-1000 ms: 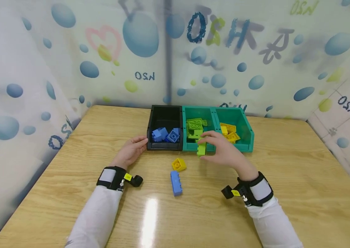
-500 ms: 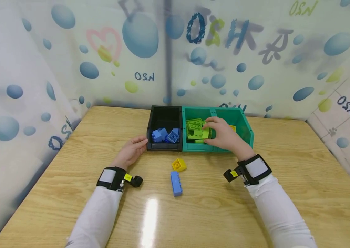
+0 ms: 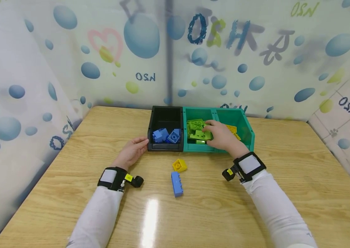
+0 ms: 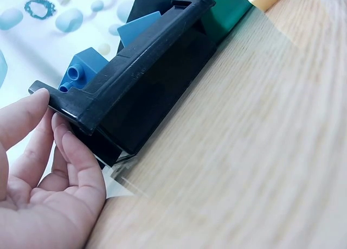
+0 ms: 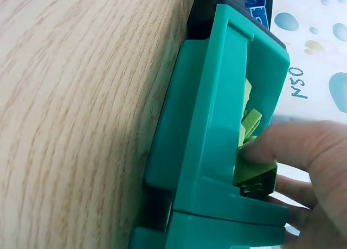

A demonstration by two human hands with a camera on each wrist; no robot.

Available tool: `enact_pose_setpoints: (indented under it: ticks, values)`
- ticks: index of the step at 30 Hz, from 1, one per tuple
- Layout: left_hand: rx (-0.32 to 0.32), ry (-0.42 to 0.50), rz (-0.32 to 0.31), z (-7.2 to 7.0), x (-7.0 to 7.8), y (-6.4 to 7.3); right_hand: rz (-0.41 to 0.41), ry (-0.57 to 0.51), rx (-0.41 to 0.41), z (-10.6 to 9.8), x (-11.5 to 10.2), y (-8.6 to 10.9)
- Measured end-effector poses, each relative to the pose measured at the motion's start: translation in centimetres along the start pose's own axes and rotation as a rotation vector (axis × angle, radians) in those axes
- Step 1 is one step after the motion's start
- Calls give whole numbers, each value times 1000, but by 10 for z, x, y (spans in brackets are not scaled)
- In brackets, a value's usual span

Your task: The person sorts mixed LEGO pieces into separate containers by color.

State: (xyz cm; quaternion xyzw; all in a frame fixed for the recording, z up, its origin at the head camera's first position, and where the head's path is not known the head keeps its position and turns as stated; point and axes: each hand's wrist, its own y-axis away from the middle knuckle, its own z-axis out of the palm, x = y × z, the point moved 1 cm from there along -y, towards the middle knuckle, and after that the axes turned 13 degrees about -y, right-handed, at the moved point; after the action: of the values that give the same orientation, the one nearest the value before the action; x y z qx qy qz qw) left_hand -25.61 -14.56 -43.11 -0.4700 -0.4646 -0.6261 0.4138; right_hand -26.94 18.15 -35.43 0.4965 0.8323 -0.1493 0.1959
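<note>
My right hand reaches into the middle teal bin, over a pile of green bricks. In the right wrist view, the thumb and fingers of this hand pinch a green brick just inside the bin's wall. My left hand lies flat on the table. Its straight fingers touch the front left corner of the black bin. This black bin holds several blue bricks.
A yellow brick and a long blue brick lie on the wooden table in front of the bins. The right teal bin holds yellow bricks. Bubble-patterned walls enclose the table on three sides.
My right hand has carried the green brick from the table in front of the bins up and into the middle teal bin. The left hand has stayed at the black bin.
</note>
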Motion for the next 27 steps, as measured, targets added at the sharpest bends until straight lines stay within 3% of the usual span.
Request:
enact_pose_setpoints:
  ticks: [10,20,27]
  values:
    - [-10,20,17,1,1,1,-65,111,31,8,5,-2]
    - [-9,22,33,2,1,0,-27,281,32,13,7,-8]
    - [-15,11,31,2,1,1,-62,145,51,10,9,-4]
